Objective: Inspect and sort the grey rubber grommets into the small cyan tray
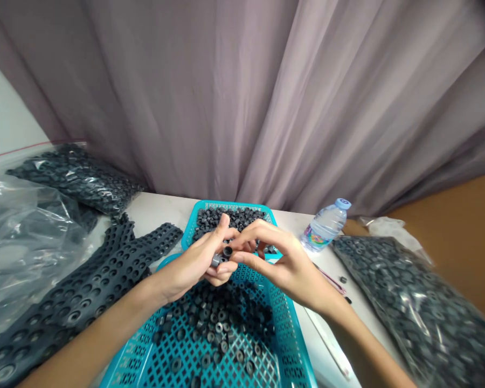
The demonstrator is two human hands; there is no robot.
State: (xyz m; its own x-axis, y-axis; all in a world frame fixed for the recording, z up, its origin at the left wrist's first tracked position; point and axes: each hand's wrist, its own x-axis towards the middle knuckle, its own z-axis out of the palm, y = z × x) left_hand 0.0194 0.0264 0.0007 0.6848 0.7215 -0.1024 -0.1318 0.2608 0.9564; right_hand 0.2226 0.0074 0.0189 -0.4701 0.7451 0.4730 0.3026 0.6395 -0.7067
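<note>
My left hand (204, 258) is closed around a few small black cylindrical parts (227, 251), palm turned up. Thumb and fingertips of my right hand (272, 253) pinch at the same parts from the right side. One part shows a round hollow end facing up. Both hands hover over the near turquoise basket (295, 345), which holds many loose black parts (218, 318) of the same sort. Just behind the hands stands a smaller turquoise basket (198, 207), filled with more black pieces (242, 215) and partly hidden by my fingers.
Black perforated rubber strips (92, 280) lie at left, beside clear plastic bags (76, 172) of black parts. At right are a water bottle (325, 226), a large bag of parts (412, 302), pink tweezers (331, 279) and a white strip (327, 342). A grey curtain (234, 97) hangs behind.
</note>
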